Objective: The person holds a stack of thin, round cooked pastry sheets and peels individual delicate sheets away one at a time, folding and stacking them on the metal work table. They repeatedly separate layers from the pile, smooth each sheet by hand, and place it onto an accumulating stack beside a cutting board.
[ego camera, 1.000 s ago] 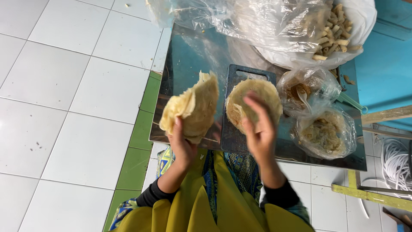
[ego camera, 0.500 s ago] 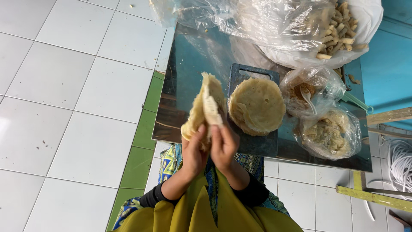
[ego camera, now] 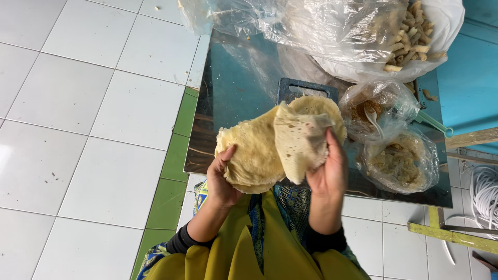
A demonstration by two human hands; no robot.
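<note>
My left hand (ego camera: 224, 179) grips a stack of thin, pale yellow round wrappers (ego camera: 252, 155) from below, holding it above the near edge of a shiny metal table (ego camera: 228, 88). My right hand (ego camera: 327, 173) pinches a single wrapper (ego camera: 300, 142) that is peeled off the stack and hangs folded between the two hands. Behind it, another round wrapper (ego camera: 316, 105) lies flat on a dark cutting board (ego camera: 306, 89).
A clear bag with brown filling and a spoon (ego camera: 376, 111) and another bag of pale filling (ego camera: 399, 161) sit right of the board. A large plastic bag of rolled pieces (ego camera: 410, 36) lies at the back. White floor tiles (ego camera: 88, 129) lie left; white cord (ego camera: 485, 192) right.
The hands, pressed together on the upright stack half a second ago, have parted. The right hand now lifts one wrapper away to the right while the left tilts the stack flat.
</note>
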